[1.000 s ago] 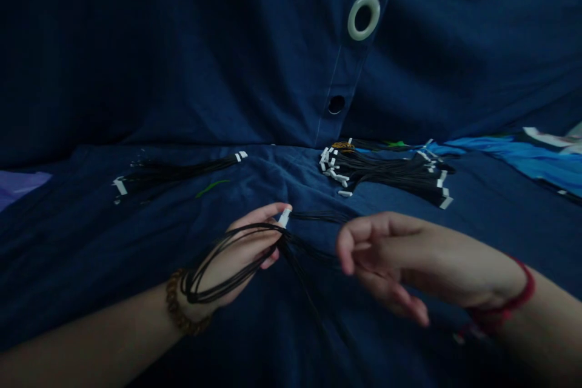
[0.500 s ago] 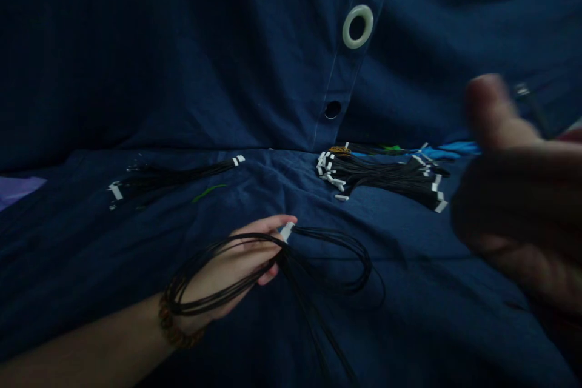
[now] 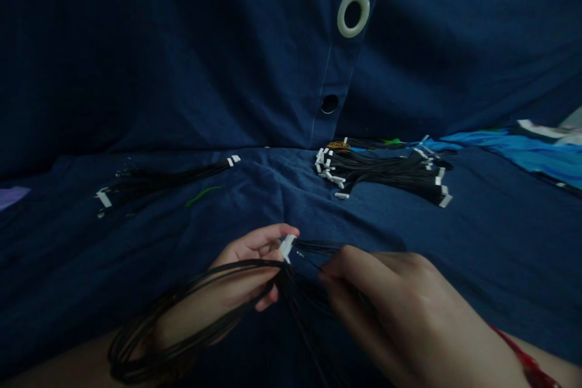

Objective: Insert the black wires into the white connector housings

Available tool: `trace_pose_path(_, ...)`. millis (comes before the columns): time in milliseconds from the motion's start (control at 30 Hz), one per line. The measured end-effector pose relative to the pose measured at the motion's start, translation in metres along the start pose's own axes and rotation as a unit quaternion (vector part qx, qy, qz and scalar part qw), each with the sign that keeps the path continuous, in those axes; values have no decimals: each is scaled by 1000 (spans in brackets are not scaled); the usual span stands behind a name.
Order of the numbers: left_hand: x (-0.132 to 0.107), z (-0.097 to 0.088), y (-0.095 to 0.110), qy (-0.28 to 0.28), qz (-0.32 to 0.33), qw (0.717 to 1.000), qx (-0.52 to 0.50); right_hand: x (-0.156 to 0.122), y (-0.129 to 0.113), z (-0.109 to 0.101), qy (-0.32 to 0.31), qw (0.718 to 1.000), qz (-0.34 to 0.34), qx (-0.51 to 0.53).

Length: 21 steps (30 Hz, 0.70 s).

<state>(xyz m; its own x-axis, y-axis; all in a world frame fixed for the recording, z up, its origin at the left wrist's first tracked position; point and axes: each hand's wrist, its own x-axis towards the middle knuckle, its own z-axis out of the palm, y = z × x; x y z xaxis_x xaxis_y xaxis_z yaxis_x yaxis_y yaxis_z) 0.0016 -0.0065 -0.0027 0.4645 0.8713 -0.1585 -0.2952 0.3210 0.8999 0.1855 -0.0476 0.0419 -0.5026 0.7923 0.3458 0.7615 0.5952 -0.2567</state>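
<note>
Between thumb and fingers, my left hand (image 3: 254, 260) pinches a white plug connector (image 3: 287, 247) near the bottom middle. Black wires (image 3: 200, 330) run from it, looping back over my left wrist and hanging downward. Just right of the connector, my right hand (image 3: 386, 297) is closed in a pinch on a thin black wire (image 3: 313, 262). That wire's small metal end points toward the connector and appears apart from it. Other wires pass behind my right fingertips.
Black wire bundles with white connectors lie at the right (image 3: 386, 176) and at the left (image 3: 168, 180). A green strip (image 3: 202, 195) rests beside the left one. Blue wires (image 3: 522, 148) lie far right. A dark blue cloth (image 3: 254, 194) covers the surface, and a curtain (image 3: 204, 54) hangs behind.
My right hand has come from the far right down to the connector, bringing a single wire. My left hand keeps its pinch; the wire loop hangs lower over the wrist.
</note>
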Motion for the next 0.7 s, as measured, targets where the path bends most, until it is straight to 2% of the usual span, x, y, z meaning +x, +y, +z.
trace_pose_path(133,5,-1,-3,7,-25,999,-30,0,-1,3,17,1000,-1,-20)
trace_pose_path(333,10,-5,-7,-29,-27,998,-50,-1,0,6,39,999,14,-9)
trace_pose_path(567,7,1,-3,5,-27,999,-24,0,0,6,42,999,12,-23)
trace_pose_path(700,4,0,-1,-1,-32,999,3,-4,0,8,20,999,30,-30)
